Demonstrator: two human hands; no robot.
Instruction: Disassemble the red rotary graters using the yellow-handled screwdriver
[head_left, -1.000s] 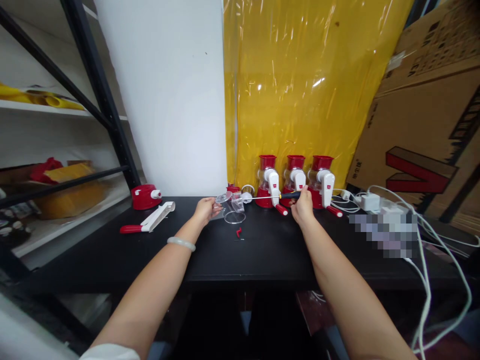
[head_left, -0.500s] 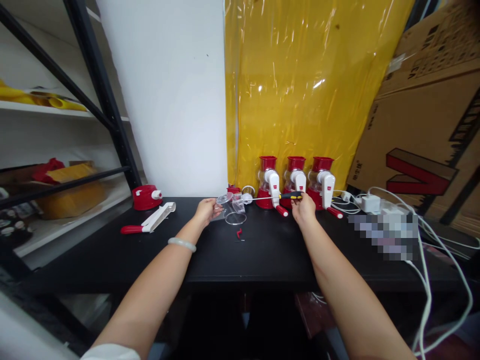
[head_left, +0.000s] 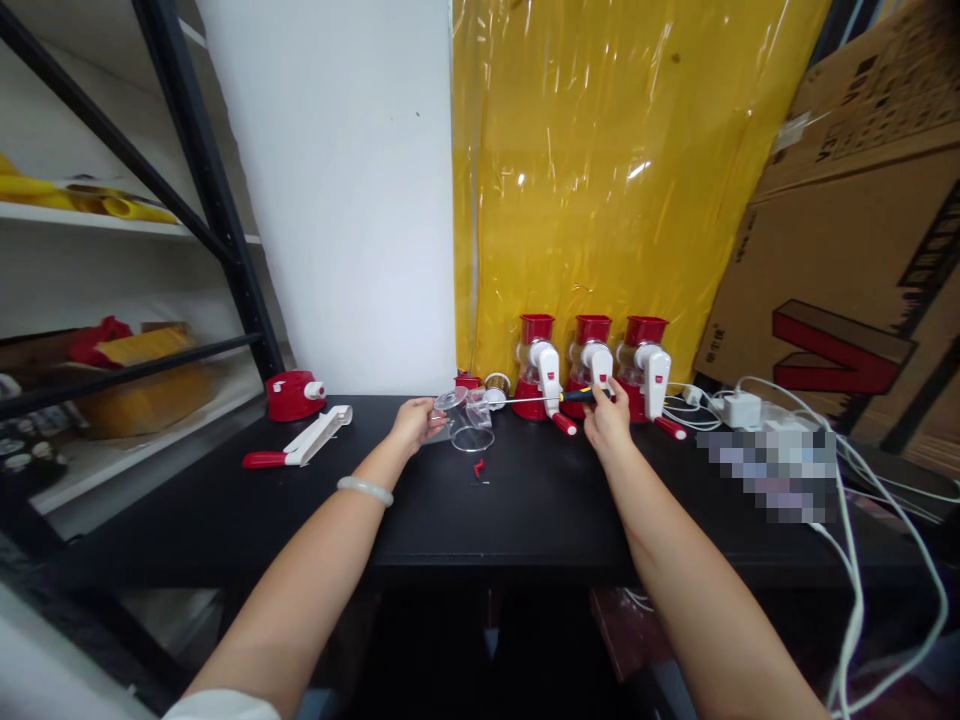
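Observation:
In my left hand (head_left: 416, 424) is a clear plastic housing (head_left: 469, 412), gripped by its left side above the table. My right hand (head_left: 608, 412) has its fingers around the black and yellow handle of a screwdriver (head_left: 541, 400). The long shaft points left, and its tip meets the right side of the housing; exactly where it touches is too small to tell. Below the housing lie a small red part (head_left: 479, 466) and a thin dark piece (head_left: 480, 483). A grater drum (head_left: 496, 386) with a white end sits behind the shaft.
Three red and white rotary graters (head_left: 538, 365) stand at the back behind my right hand. On the left are a red base (head_left: 294, 396) and a white crank arm with a red handle (head_left: 300, 447). White cables and a charger (head_left: 741, 408) lie right, beside a large cardboard box (head_left: 840, 260).
My right hand's fingers have shifted on the screwdriver handle, which looks turned, with less yellow showing. The left hand and the clear housing stay in place.

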